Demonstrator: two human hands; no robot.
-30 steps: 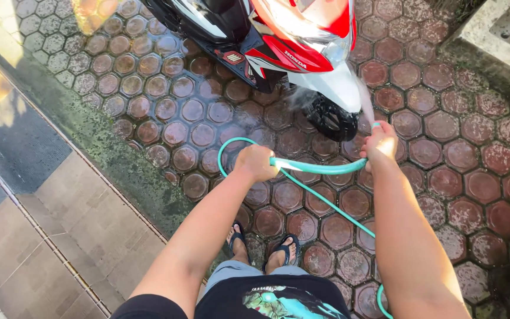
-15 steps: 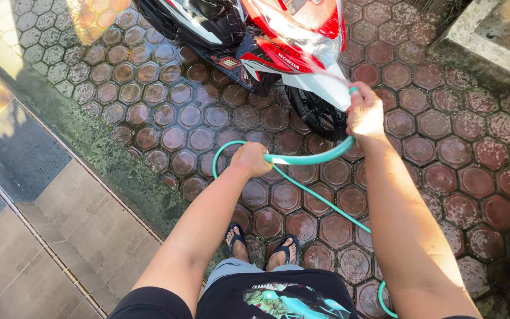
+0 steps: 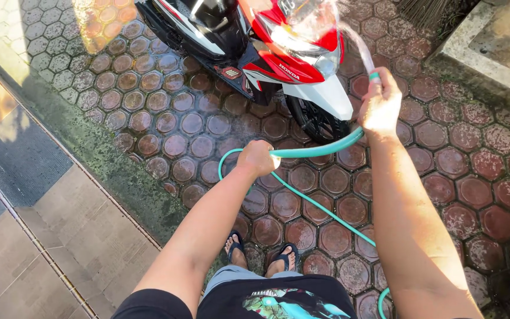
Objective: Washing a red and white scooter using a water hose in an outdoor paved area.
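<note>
Wet hexagonal pavers point(image 3: 444, 189); both grips, left hand point(image 3: 258, 158) and right hand point(image 3: 380, 106), clench green hose point(image 3: 314, 151) near scooter point(image 3: 267, 47).

Both bare arms stretched forward, left hand point(image 3: 257, 157) closed in a loose fist with knuckles up, right hand point(image 3: 380, 107) raised higher and farther out — fingers curled tight, thumb toward the tip — right forearm nearly straight.

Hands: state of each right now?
Left hand: closed around the green hose mid-length.
Right hand: closed on the hose's spraying end.
</note>
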